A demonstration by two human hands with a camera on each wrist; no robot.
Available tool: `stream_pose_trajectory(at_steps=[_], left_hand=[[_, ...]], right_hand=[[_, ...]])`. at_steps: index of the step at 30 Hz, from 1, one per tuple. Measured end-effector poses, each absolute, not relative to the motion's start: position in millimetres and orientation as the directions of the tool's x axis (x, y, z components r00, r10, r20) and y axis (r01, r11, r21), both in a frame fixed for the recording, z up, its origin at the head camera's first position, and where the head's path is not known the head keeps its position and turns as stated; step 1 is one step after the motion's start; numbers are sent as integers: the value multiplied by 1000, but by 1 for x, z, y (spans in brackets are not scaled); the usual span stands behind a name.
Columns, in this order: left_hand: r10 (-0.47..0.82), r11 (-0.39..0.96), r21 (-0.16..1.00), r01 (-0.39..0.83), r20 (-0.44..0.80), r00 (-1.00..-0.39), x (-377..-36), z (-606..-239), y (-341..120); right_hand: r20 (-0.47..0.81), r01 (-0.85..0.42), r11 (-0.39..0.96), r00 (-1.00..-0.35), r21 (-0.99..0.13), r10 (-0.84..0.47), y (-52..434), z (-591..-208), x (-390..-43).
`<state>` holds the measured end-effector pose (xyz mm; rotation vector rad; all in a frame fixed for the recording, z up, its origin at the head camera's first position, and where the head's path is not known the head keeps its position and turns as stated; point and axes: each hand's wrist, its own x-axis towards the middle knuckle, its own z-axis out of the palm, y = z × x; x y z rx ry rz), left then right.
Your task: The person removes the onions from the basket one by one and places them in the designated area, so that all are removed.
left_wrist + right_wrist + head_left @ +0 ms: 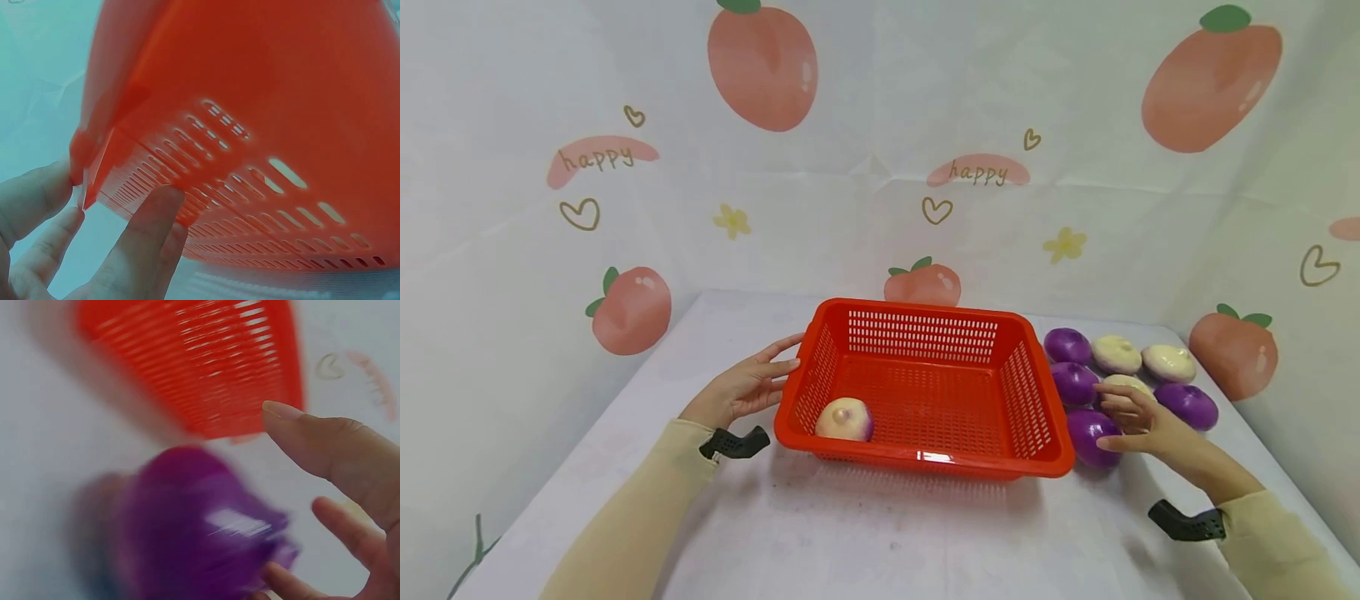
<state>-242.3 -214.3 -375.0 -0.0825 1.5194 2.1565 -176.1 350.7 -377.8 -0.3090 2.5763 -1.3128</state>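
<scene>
Red basket (pixel 925 379) mid-desk, steadied by left hand (pixel 741 390), fingers straight on wall; right hand (pixel 1138 421) open over purple onion (pixel 1088 433).

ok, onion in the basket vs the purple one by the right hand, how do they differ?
The basket onion is mostly cream with a purple edge; the near purple onion is purple all over. The basket onion lies inside the red basket with no hand on it; the near purple onion sits on the table beside the basket, under the right hand. Both look round and similar in size.
</scene>
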Motion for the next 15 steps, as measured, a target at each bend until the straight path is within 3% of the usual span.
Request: stream_pose_trajectory(at_steps=[7,15], left_hand=[[358,-244,871,-427,-328,-874,-243,-374,-215],[370,-224,878,-423,-325,-870,-243,-375,-215]], right_hand=[[25,-236,577,-937,-782,-349,325,-315,-191],[121,-327,405,-882,-854,-456,242,-269,-223]])
